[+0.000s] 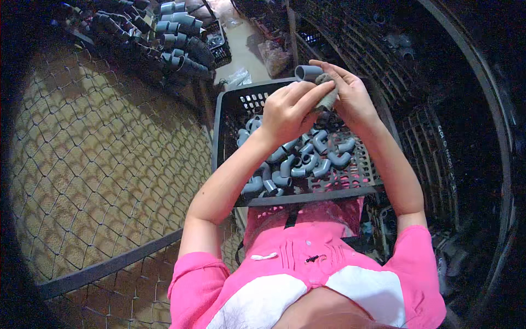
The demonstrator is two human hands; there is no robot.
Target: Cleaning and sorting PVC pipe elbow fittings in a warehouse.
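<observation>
My right hand [354, 95] holds a grey plastic pipe elbow [307, 72] above the far edge of a black plastic basket [300, 199], its open end facing left. In my left hand [291, 107] is a greyish cloth [327, 98], pressed against the fitting; the fingers hide part of both. Many grey plastic pipe elbows [322, 167] lie loose in the basket below my hands, some overlapping.
A wire mesh fence [111, 164] with a metal rail [115, 256] runs along the left. Larger grey pipe fittings [181, 39] are stacked at the upper left, beside a black crate [218, 43]. Dark slatted crates [427, 164] stand at right.
</observation>
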